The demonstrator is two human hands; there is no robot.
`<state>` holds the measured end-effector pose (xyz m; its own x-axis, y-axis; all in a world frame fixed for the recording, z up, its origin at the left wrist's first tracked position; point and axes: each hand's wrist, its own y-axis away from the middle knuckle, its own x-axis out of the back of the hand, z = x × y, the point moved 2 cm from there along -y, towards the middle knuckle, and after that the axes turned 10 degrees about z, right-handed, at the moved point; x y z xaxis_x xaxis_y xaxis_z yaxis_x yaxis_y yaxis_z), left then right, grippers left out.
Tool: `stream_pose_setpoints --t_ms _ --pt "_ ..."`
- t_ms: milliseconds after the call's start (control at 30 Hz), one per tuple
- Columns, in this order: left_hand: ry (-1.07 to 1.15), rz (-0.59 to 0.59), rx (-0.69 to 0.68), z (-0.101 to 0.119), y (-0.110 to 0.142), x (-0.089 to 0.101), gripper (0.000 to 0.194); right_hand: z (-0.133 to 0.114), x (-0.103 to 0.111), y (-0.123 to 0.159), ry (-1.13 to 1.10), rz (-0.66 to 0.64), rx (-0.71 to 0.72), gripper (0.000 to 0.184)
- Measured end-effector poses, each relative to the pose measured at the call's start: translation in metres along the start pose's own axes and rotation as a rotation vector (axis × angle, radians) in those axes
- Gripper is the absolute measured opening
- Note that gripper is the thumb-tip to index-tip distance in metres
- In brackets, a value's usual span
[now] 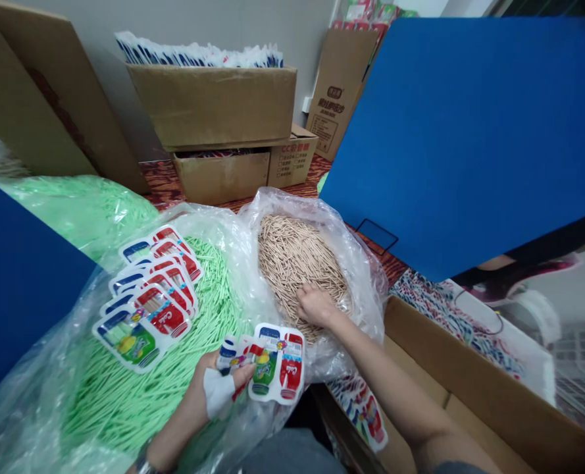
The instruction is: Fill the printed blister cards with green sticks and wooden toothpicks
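Note:
My left hand [218,382], with white tape or cloth around part of it, grips a few flat printed packets [276,365] marked Cola in red and a lemon drink in green. Loose thin brown sticks [297,253] fill an open clear plastic bag at centre right. Into them dips my right hand [316,305], its fingers curled and their tips hidden among the sticks. Left of it, a bag of thin green sticks [213,296] lies open. Several similar packets [149,296] rest overlapping on the green sticks; brown sticks show in the window of one.
A carton [213,105] of upright packets stands on lower boxes [228,174] at the back. Blue panels rise at left [20,283] and right [470,131]. An open cardboard box [420,368] is beside my right forearm. More packets [361,408] lie below it.

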<state>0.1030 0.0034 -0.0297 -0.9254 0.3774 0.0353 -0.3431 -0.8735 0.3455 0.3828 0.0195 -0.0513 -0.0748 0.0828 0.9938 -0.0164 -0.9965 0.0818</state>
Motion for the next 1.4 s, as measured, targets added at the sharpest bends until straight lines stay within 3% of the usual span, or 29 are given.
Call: stream_pose_setpoints --t_ms 167,400,567,700,767,900,967,1067,1167,1233,1300,1400 --pt "-0.03 -0.078 -0.017 0.001 0.001 -0.003 0.033 -0.011 -0.007 0.001 0.031 -0.002 -0.011 0.029" --pt "-0.044 -0.064 -0.024 0.007 0.002 -0.002 0.03 -0.007 -0.001 0.004 0.035 -0.01 -0.005 0.029" --pt "0.024 -0.081 -0.028 0.01 -0.001 -0.008 0.031 0.009 0.018 0.005 -0.021 -0.014 -0.034 0.026" --pt "0.2 -0.102 0.021 0.016 -0.005 -0.013 0.031 0.03 0.026 0.009 -0.127 -0.062 -0.068 0.024" --pt "0.303 -0.072 0.053 0.023 -0.01 -0.018 0.033 0.035 0.024 0.013 -0.274 -0.091 -0.06 0.031" --pt "0.508 -0.057 0.084 0.044 -0.025 -0.036 0.041 0.03 0.006 0.027 -1.044 -0.248 -0.197 0.043" --pt "0.582 -0.096 0.065 0.056 -0.034 -0.047 0.045 0.025 -0.002 0.032 -1.257 -0.29 -0.277 0.042" --pt "0.631 -0.135 0.032 0.067 -0.047 -0.062 0.042 0.022 -0.003 0.035 -1.249 -0.23 -0.289 0.033" --pt "0.657 -0.138 0.038 0.068 -0.059 -0.07 0.035 0.027 0.008 0.034 -1.005 0.018 -0.254 0.02" --pt "0.671 -0.138 0.052 0.066 -0.065 -0.074 0.032 0.029 0.014 0.033 -0.91 0.119 -0.245 0.016" --pt "0.682 -0.141 0.056 0.066 -0.07 -0.077 0.03 0.028 0.015 0.034 -1.034 0.073 -0.28 0.018" --pt "0.687 -0.169 0.026 0.07 -0.077 -0.083 0.036 0.018 0.012 0.038 -1.498 -0.154 -0.331 0.029"
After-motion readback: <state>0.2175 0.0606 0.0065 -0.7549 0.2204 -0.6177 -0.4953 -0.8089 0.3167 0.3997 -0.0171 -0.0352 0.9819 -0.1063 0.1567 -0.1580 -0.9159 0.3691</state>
